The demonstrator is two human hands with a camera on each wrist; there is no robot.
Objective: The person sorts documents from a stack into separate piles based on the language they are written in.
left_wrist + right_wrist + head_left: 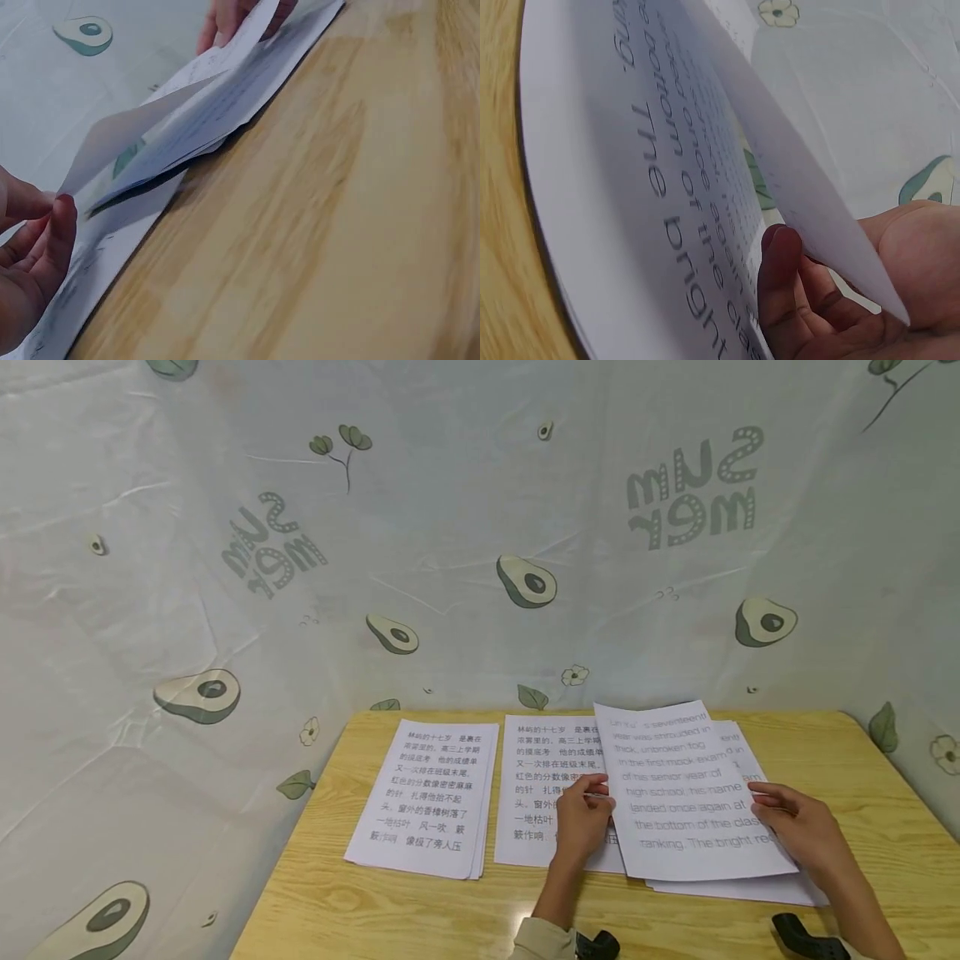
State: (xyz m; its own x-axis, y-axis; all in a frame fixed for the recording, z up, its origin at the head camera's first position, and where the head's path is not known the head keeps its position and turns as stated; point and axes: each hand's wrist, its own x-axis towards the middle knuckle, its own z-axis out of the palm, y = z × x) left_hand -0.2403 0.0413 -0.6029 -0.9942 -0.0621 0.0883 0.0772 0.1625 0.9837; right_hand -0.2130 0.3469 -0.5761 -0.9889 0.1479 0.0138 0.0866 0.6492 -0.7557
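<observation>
A sheet of paper (675, 785) printed in English is lifted over a stack of similar sheets (738, 891) at the right of the table. My left hand (581, 818) pinches its left edge between thumb and fingers, as the left wrist view also shows. At the opposite edge my right hand (802, 827) holds the sheet, with fingertips against its underside in the right wrist view. A gap separates the raised sheet (787, 165) from the printed page (630, 210) below. Beneath my left hand lies a middle stack of Chinese-printed pages (536, 777), partly covered.
Another stack of Chinese-printed pages (420, 793) lies at the left of the wooden table (300, 893), slightly fanned. A pale curtain (450, 527) with avocado prints hangs behind the table's far edge. Black wrist devices (806, 935) show at the bottom.
</observation>
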